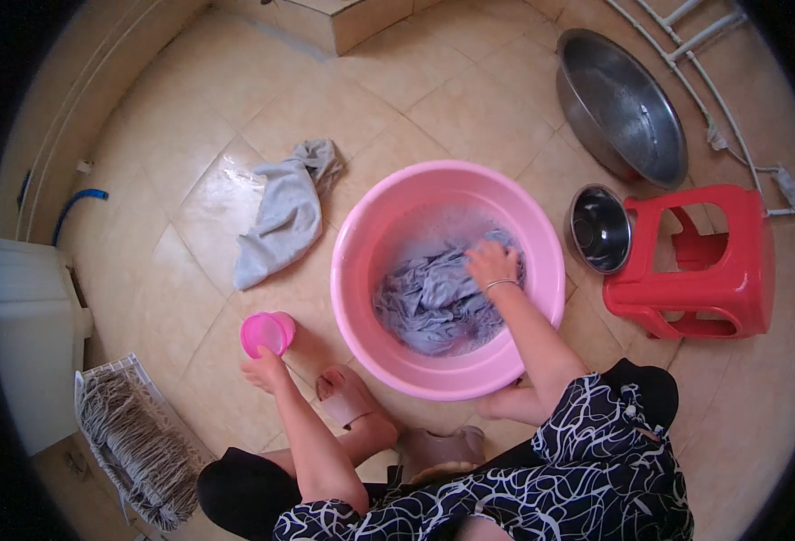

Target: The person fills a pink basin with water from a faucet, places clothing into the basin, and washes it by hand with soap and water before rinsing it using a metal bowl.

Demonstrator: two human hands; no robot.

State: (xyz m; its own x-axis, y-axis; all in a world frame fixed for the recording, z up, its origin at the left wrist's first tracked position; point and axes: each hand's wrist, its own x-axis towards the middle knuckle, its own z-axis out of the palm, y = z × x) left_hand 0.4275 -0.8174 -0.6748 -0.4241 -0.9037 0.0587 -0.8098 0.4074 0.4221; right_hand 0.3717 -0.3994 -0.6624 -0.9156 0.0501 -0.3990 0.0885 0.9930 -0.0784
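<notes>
My left hand [267, 372] holds a pink plastic cup [262, 336] by its near side, with the thumb at the rim. The cup is tilted so that its mouth faces up towards me. In front of me stands a large pink plastic basin [448, 377] with foamy water. Grey-blue wet cloth [438, 291] lies crumpled in it. My right hand [492, 264], with a bracelet at the wrist, rests on the right part of this cloth with its fingers spread. Some fingertips are hard to make out against the suds.
Left of the basin, a damp grey cloth [282, 216] lies on the tiled floor [370, 101]. To the right are a red plastic stool [749, 264] on its side, a small steel bowl [599, 228] and a large steel basin [620, 108]. A string mop head [140, 439] lies lower left.
</notes>
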